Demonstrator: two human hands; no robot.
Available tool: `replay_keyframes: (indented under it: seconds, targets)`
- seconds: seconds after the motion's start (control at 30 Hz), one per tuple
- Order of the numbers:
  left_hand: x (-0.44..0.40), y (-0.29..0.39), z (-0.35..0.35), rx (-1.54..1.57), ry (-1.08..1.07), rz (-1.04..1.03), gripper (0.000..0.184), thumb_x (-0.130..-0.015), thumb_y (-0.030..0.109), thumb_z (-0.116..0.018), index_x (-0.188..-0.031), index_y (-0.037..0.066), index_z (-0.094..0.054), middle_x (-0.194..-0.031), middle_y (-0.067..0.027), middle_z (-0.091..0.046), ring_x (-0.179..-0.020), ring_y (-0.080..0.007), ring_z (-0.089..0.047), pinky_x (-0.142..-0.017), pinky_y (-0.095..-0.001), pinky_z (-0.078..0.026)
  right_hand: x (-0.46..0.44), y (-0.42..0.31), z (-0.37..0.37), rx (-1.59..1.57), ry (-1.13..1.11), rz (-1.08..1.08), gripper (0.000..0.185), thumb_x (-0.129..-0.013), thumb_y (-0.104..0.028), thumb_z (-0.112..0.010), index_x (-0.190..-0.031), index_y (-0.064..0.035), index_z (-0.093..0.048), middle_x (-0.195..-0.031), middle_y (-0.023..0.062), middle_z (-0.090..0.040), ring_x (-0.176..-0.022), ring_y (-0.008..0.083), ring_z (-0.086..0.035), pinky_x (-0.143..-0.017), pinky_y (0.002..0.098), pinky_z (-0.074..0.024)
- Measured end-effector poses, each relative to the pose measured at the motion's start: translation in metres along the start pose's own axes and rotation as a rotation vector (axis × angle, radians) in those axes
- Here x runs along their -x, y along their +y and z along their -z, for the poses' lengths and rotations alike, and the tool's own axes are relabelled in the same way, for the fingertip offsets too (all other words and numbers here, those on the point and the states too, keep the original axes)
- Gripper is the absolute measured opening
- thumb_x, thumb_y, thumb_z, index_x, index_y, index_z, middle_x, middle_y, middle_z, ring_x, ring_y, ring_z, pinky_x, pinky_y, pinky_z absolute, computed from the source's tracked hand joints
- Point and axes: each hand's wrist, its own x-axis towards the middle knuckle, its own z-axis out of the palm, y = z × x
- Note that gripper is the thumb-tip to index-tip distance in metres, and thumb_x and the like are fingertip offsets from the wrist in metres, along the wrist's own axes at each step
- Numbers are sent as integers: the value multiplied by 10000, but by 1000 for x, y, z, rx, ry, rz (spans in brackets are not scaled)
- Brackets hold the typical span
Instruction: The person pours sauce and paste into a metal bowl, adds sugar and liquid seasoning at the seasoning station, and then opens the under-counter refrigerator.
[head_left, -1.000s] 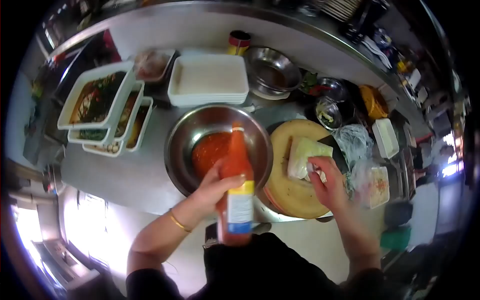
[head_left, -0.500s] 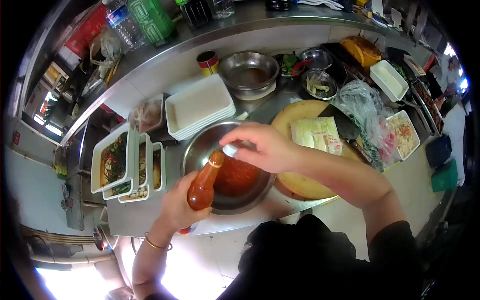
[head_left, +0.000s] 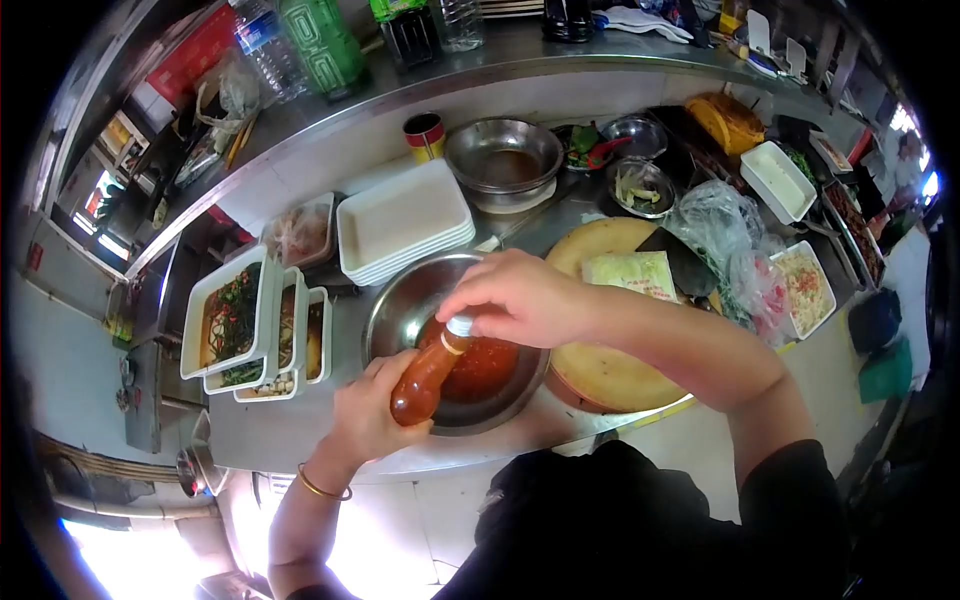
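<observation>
My left hand [head_left: 375, 408] is wrapped round a glass sauce bottle [head_left: 422, 380] with reddish-orange contents, tilted so its neck points up and to the right. With closed fingers, my right hand [head_left: 525, 300] grips a white bottle cap [head_left: 460, 325], which sits on the bottle's mouth. Below both hands is a steel bowl [head_left: 388, 310] holding a red, chunky sauce [head_left: 485, 368]. Part of the bowl's right side is hidden behind my right hand.
Right of the bowl, a round cutting board [head_left: 600, 375] carries a plastic-wrapped pack [head_left: 630, 272] and a cleaver [head_left: 680, 262]. Stacked white trays [head_left: 400, 220] stand behind; food-filled trays [head_left: 230, 315] are at left. A steel basin [head_left: 505, 150] and a shelf [head_left: 400, 85] with bottles lie beyond.
My right hand has brought the cap from beside the bottle's open mouth onto it. The bottle leans further to the right, and the view has shifted slightly.
</observation>
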Motion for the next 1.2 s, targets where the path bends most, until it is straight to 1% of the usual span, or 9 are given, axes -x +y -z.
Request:
replay_keyframes:
  seconds: [0.13,0.23,0.4,0.53,0.73,0.83,0.93,1.03,1.2]
  targets:
    - [5,-3,-4,-117,54,-75,684,-601,251,-787,-1235,166,-545,-1053,-90,-620,-775,-279,-665,-670,-363,-547,0,-4,7,18,-164,-64,245,-778,-89,-655,-1021,-116,-666,-931,73,-651,-898,284,-590,-852,398,-442]
    - [9,-3,-2,-212,63,-69,652,-615,259,-780,-1224,175,-562,-1039,-79,-611,-733,-266,-665,-634,-348,-547,5,9,4,294,-148,-31,198,-796,-149,-629,-989,-154,-673,-891,67,-646,-890,272,-596,-818,411,-445]
    - [12,-11,0,-308,39,-49,608,-636,258,-764,-1211,185,-577,-1018,-71,-602,-705,-256,-659,-615,-337,-543,-8,-7,-9,242,-243,27,253,-785,-126,-662,-1028,-196,-674,-961,27,-638,-1010,246,-567,-1059,435,-317]
    - [13,-16,-2,-317,60,-65,602,-634,249,-762,-1204,182,-582,-1011,-72,-599,-701,-252,-657,-615,-335,-542,-18,-9,-20,448,-359,93,228,-780,-125,-652,-989,-213,-673,-952,28,-634,-1021,239,-570,-1102,438,-270]
    - [21,-27,-11,-295,99,-66,613,-616,240,-771,-1196,172,-584,-1010,-76,-599,-718,-256,-657,-627,-334,-543,-23,22,-31,197,-342,18,157,-796,-183,-649,-949,-177,-679,-864,62,-644,-922,278,-603,-901,430,-415]
    - [26,-31,-15,-222,145,-30,634,-600,240,-774,-1199,168,-576,-1019,-80,-607,-745,-263,-662,-637,-341,-546,-22,44,-42,233,-453,-113,167,-826,-189,-635,-987,-152,-658,-977,76,-636,-932,285,-580,-864,432,-434]
    - [26,-34,-14,-157,187,30,657,-585,244,-776,-1203,165,-566,-1027,-86,-617,-762,-272,-666,-644,-349,-549,-17,56,-57,570,-370,-167,194,-822,-140,-642,-1015,-121,-641,-978,92,-631,-892,269,-597,-821,404,-464]
    - [31,-35,-20,-137,189,72,671,-576,250,-774,-1206,161,-561,-1033,-94,-624,-766,-281,-668,-649,-354,-552,-24,42,-48,-129,-98,-229,243,-802,-66,-648,-1043,-86,-618,-965,95,-617,-854,233,-608,-774,355,-493]
    - [29,-34,-21,-81,170,108,680,-574,257,-766,-1213,159,-557,-1032,-114,-632,-771,-294,-670,-660,-365,-555,-30,15,-37,-101,-41,-79,244,-775,-46,-657,-1010,-70,-598,-856,90,-564,-736,219,-595,-655,336,-476]
